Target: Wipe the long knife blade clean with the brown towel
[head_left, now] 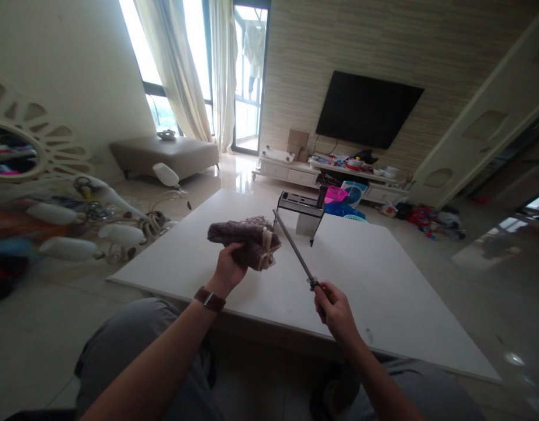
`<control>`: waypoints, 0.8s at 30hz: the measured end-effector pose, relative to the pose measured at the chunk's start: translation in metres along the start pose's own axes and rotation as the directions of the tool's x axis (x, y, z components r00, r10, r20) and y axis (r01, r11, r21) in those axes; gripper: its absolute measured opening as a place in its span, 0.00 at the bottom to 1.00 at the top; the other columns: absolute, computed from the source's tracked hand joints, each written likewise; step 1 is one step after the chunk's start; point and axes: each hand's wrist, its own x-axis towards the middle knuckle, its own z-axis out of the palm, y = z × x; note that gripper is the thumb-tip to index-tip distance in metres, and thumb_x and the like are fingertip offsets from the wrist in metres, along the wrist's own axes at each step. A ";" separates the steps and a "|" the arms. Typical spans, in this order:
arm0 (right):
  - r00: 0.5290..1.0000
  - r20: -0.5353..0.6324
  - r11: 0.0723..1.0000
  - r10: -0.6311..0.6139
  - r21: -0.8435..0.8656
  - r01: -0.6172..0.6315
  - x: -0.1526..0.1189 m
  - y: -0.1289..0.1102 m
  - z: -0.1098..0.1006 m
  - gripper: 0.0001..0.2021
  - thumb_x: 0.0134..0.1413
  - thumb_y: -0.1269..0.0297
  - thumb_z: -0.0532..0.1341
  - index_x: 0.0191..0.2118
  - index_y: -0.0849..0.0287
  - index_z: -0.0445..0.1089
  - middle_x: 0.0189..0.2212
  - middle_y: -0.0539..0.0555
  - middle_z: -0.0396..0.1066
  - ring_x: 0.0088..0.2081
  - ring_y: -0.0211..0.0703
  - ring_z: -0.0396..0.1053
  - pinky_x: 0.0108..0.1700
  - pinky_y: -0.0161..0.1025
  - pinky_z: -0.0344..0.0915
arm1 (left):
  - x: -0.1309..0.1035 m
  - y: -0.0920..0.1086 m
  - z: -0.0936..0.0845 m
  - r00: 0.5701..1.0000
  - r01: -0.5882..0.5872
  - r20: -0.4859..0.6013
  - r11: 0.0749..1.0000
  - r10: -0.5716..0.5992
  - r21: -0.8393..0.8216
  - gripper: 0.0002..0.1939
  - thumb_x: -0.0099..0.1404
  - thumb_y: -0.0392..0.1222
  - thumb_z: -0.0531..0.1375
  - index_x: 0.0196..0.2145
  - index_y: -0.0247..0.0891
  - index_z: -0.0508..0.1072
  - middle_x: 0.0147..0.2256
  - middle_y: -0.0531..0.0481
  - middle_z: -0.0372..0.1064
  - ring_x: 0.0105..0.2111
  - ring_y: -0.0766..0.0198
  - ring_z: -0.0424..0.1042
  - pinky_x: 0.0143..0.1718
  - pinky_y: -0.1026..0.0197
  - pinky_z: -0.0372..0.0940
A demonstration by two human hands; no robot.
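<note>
My left hand (231, 268) is closed around a folded, brownish-grey cloth (238, 235), held above the white table. In my right hand (335, 310) is the dark handle of a sharpening steel (294, 248), its long grey rod slanting up and to the left. The rod's tip comes near the front left of a knife block (301, 202) and stays apart from the cloth. That block has a slotted top and clear sides, with one dark handle standing up at its right end.
The white table (361, 275) spreads in front of my knees. Close to its left edge is a chandelier with white shades (70, 248). Beyond the table are a pink basket (335, 194), a low bench (164, 155) and a TV cabinet (287, 171).
</note>
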 end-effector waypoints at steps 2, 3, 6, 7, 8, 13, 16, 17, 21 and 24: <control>0.999 -0.031 0.999 -0.031 0.020 0.032 0.000 -0.003 0.000 0.21 0.57 0.42 0.64 0.34 0.57 0.67 0.18 0.44 0.60 0.16 0.32 0.55 0.17 0.32 0.51 | -0.011 -0.013 -0.002 0.991 0.093 0.094 0.995 -0.097 0.046 0.14 0.54 0.29 0.62 0.39 0.31 0.80 0.39 0.42 0.81 0.40 0.53 0.79 0.49 0.53 0.72; 0.999 -0.031 0.999 -0.037 0.024 0.038 0.000 -0.005 0.001 0.20 0.57 0.43 0.64 0.34 0.57 0.66 0.19 0.44 0.61 0.16 0.32 0.56 0.17 0.32 0.52 | -0.016 -0.020 -0.004 0.978 0.143 0.140 0.987 -0.153 0.079 0.14 0.54 0.30 0.63 0.39 0.30 0.80 0.40 0.40 0.80 0.41 0.51 0.79 0.51 0.51 0.71; 1.000 0.007 1.000 -0.025 0.000 0.025 -0.002 -0.006 0.007 0.18 0.59 0.45 0.62 0.34 0.56 0.65 0.22 0.45 0.62 0.16 0.32 0.58 0.17 0.32 0.54 | -0.029 -0.040 -0.007 0.929 0.242 0.239 0.953 -0.282 0.184 0.13 0.53 0.33 0.66 0.38 0.30 0.81 0.41 0.38 0.80 0.44 0.45 0.78 0.56 0.45 0.67; 1.000 0.019 0.999 -0.022 -0.027 0.023 -0.002 -0.005 0.010 0.17 0.60 0.46 0.61 0.35 0.56 0.66 0.23 0.45 0.63 0.16 0.33 0.59 0.17 0.32 0.54 | -0.032 -0.047 -0.008 0.917 0.243 0.266 0.945 -0.298 0.219 0.12 0.52 0.34 0.68 0.37 0.31 0.81 0.40 0.39 0.80 0.44 0.44 0.78 0.57 0.44 0.66; 0.999 0.028 0.997 -0.029 -0.065 0.031 -0.003 -0.003 0.013 0.16 0.60 0.47 0.61 0.35 0.56 0.66 0.24 0.46 0.65 0.17 0.34 0.60 0.18 0.33 0.56 | -0.034 -0.053 -0.009 0.906 0.233 0.292 0.937 -0.306 0.260 0.14 0.51 0.34 0.70 0.38 0.32 0.81 0.41 0.38 0.80 0.46 0.43 0.77 0.58 0.43 0.65; 0.984 0.042 0.952 -0.173 -0.247 0.178 -0.008 0.010 0.022 0.07 0.56 0.60 0.61 0.34 0.57 0.70 0.28 0.53 0.73 0.32 0.45 0.69 0.34 0.37 0.67 | -0.040 -0.077 -0.017 0.929 0.093 0.282 0.888 -0.240 0.451 0.23 0.44 0.36 0.77 0.41 0.33 0.82 0.44 0.37 0.79 0.49 0.42 0.76 0.58 0.44 0.64; 0.989 0.072 0.953 -0.126 -0.270 0.141 -0.009 0.013 0.024 0.06 0.55 0.62 0.59 0.31 0.58 0.69 0.24 0.53 0.72 0.28 0.43 0.67 0.32 0.37 0.64 | -0.040 -0.079 -0.019 0.966 0.032 0.206 0.861 -0.158 0.508 0.23 0.43 0.37 0.78 0.39 0.34 0.82 0.42 0.40 0.80 0.47 0.44 0.76 0.55 0.45 0.67; 0.991 0.079 0.953 -0.111 -0.275 0.129 -0.009 0.013 0.025 0.06 0.55 0.62 0.59 0.32 0.58 0.69 0.23 0.52 0.71 0.26 0.42 0.65 0.30 0.36 0.62 | -0.039 -0.078 -0.018 0.972 0.021 0.191 0.859 -0.137 0.511 0.23 0.43 0.38 0.78 0.39 0.34 0.82 0.42 0.41 0.80 0.46 0.45 0.77 0.55 0.45 0.67; 0.988 0.090 0.961 -0.126 -0.235 0.144 -0.009 0.005 0.028 0.11 0.61 0.57 0.59 0.40 0.59 0.70 0.25 0.50 0.70 0.25 0.38 0.60 0.28 0.35 0.57 | -0.036 -0.068 -0.008 0.982 -0.012 0.178 0.907 -0.069 0.421 0.25 0.42 0.36 0.78 0.40 0.35 0.81 0.40 0.44 0.80 0.44 0.48 0.77 0.54 0.47 0.69; 0.989 0.117 0.971 -0.094 -0.209 0.117 -0.008 -0.002 0.031 0.13 0.62 0.52 0.59 0.41 0.58 0.68 0.26 0.49 0.70 0.24 0.37 0.58 0.26 0.34 0.54 | -0.030 -0.057 0.000 0.990 -0.046 0.142 0.946 0.000 0.321 0.24 0.41 0.34 0.77 0.39 0.35 0.80 0.39 0.45 0.81 0.43 0.49 0.78 0.53 0.48 0.69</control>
